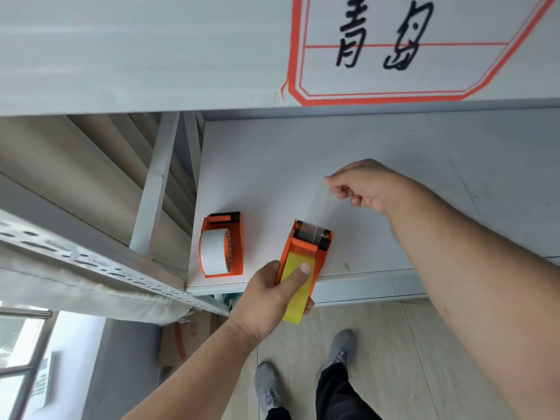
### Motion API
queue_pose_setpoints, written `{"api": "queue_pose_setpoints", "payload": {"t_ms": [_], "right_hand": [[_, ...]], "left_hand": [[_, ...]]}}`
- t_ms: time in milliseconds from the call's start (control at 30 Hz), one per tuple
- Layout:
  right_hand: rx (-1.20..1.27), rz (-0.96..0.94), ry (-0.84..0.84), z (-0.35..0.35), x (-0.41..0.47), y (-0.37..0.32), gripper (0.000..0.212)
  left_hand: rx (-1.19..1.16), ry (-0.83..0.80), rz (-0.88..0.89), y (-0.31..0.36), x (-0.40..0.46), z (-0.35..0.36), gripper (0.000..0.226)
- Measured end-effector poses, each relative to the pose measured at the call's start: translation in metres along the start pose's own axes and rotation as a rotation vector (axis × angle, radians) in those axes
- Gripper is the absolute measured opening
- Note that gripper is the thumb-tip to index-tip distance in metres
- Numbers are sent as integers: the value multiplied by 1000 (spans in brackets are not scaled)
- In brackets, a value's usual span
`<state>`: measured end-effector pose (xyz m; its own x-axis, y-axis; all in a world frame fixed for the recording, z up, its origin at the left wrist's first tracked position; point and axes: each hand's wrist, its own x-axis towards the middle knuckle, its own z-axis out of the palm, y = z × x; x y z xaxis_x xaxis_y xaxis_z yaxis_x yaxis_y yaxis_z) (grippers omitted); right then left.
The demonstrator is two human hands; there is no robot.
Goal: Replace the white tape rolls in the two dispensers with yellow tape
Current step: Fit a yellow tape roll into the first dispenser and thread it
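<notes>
Head view. Looking down past a white shelf board onto a pale grey counter [378, 165] set in a metal rack; the person's grey shoes [339, 347] and dark trousers stand on the light wood floor below.

Left hand [266, 301] is closed around the near orange dispenser [309, 247], thumb [298, 277] pressed flat on the yellow tape roll [298, 295] seated in it. Fingers wrap under the far side of the roll. This dispenser lies tilted, its rear end and the roll overhanging the counter's front edge, its toothed cutter end resting on the counter and pointing away from the person.

Right hand [360, 186] is up over the counter beyond the cutter end, fingers curled in and thumb against forefinger in a narrow pinch. A faint, near-clear strip of tape [321, 207] appears to run from the cutter up to that pinch; it is hard to make out, so contact cannot be confirmed.

The second orange dispenser [222, 247] sits on the counter's left front corner, just beside the held one but apart from it, untouched. It carries a white tape roll [212, 253].

A red-bordered label with black handwritten characters [388, 40] is on the shelf board above. Cardboard box [185, 338] on the floor below the counter's corner.
</notes>
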<state>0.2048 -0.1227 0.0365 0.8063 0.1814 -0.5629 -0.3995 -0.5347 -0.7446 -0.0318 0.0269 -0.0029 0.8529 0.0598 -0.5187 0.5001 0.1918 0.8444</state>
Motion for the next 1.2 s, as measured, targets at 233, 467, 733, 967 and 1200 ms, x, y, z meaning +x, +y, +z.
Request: {"api": "queue_pose_setpoints", "payload": {"t_ms": [233, 467, 733, 967, 1200], "right_hand": [[106, 9, 85, -18, 9, -9, 10], [181, 92, 79, -13, 7, 9, 13], [541, 188, -73, 39, -50, 56, 9], [890, 147, -313, 100, -100, 86, 13], [1108, 142, -197, 108, -123, 88, 25]], "left_hand": [[-2, -51, 20, 4, -27, -8, 62], [-35, -92, 96, 24, -66, -19, 60], [-148, -99, 307, 79, -73, -16, 46], [-286, -109, 204, 103, -52, 1, 51], [-344, -33, 161, 104, -40, 14, 38]]}}
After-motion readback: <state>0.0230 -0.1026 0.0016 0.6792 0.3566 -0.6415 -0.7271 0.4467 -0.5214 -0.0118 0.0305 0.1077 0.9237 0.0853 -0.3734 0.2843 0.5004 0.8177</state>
